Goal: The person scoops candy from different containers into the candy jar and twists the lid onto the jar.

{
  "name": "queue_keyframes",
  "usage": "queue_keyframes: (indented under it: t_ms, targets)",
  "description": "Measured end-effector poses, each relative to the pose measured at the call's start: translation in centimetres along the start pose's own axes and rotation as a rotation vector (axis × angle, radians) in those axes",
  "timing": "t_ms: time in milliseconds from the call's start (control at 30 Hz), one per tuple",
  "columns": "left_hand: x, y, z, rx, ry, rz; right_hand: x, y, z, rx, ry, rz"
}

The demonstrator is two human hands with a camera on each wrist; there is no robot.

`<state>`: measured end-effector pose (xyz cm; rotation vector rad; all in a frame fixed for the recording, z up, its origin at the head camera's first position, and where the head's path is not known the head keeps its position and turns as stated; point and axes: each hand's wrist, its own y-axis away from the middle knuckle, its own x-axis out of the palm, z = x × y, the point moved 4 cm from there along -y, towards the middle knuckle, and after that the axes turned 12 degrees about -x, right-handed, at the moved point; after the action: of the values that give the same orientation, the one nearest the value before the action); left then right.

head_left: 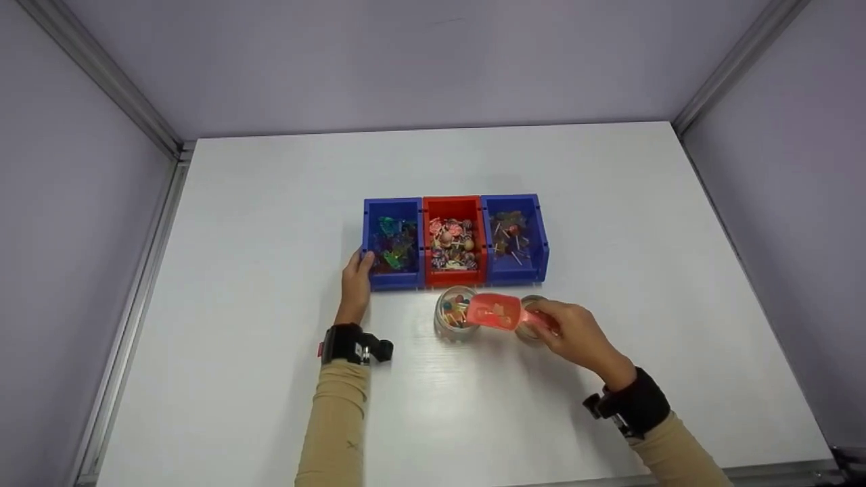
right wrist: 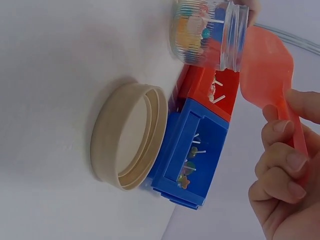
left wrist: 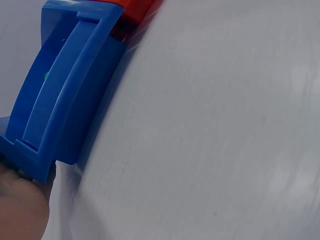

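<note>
Your right hand (right wrist: 285, 182) grips a red scoop (right wrist: 266, 67) at the jar (right wrist: 220, 36), candies (right wrist: 195, 25) inside it, lid (right wrist: 111, 135), red bin (right wrist: 202, 82), blue bin (right wrist: 214, 140) near it

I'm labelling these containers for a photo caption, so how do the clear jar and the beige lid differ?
The clear jar is see-through, while the beige lid is opaque. The jar has tall walls; the lid is shallow. The jar holds colourful candies; none show in the lid. Both are round and rest on the table.
</note>
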<state>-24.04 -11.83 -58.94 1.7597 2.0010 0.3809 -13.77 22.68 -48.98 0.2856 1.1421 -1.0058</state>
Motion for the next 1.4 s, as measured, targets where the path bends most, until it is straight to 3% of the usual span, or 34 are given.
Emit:
queue_keyframes:
  t_ms: [333, 700, 1400]
  targets:
    - [0.1, 0.0, 0.0, -0.008, 0.003, 0.005, -0.8, -0.7, 0.5, 0.039, 0.005, 0.042]
    - [0.1, -0.2, 0.1, -0.010, 0.013, 0.001, -2.1, -2.7, 2.8, 0.118, -0.011, 0.144]
    - [0.1, 0.0, 0.0, 0.019, 0.030, 0.013, -2.3, -3.2, 3.4, 0.132, -0.006, 0.130]
